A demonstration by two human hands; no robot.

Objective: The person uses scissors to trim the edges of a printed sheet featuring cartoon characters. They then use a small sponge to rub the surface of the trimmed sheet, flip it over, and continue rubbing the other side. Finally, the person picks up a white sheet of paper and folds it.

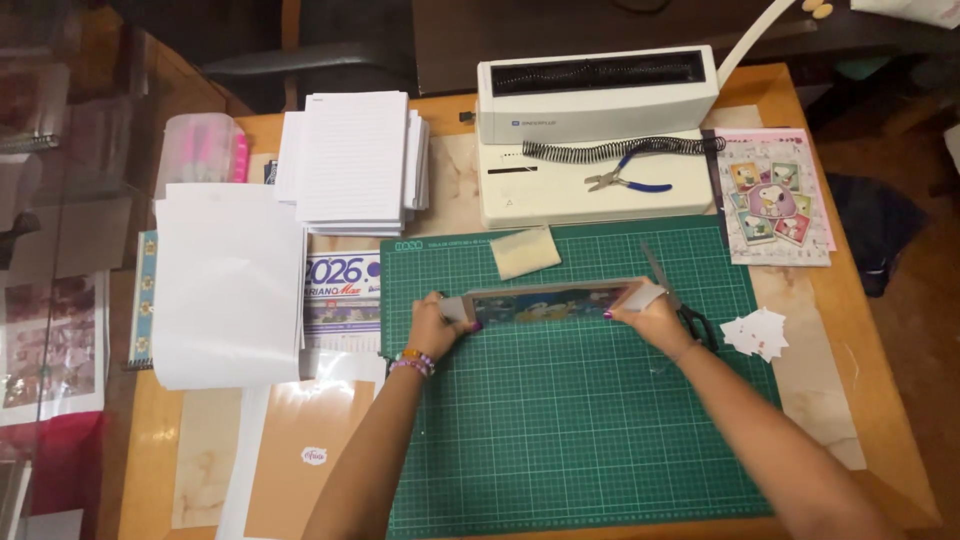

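Now both hands are holding a long, flat printed card strip (548,301) level, its long axis running left-right. Left hand (435,325) and right hand (652,315) are each keeping a narrow grip, pinching one end above the green cutting mat (570,430).

Matt green cutting mat (570,420); glossy printed card (550,302).

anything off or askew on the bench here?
Nothing damaged or spilled. Small paper scraps lie loose at the cutting mat's right edge. Both hands, left hand and right hand, hold the printed cover board slightly tilted.
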